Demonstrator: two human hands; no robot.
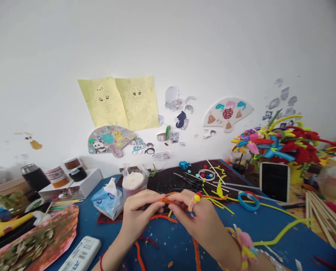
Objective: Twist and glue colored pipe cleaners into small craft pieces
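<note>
Above the blue table (218, 229), my left hand (141, 210) pinches the left end of a small orange fuzzy piece (165, 200) between thumb and fingers. My right hand (194, 214) pinches the same piece from the right, its fingertips nearly touching those of the left. An orange strand runs out to the right behind my right hand. A pink and yellow fuzzy ring sits on a right finger. Loose orange pipe cleaners (164, 217) lie below and between my hands. Part of the held piece is hidden by my fingers.
Black scissors (189, 181) lie on a dark mat behind my hands. A tissue pack (107, 199) and a cup (134, 182) stand at the left. To the right are a blue ring (248, 201), yellow pipe cleaners (283, 233), a tablet (274, 182) and wooden sticks (323, 222).
</note>
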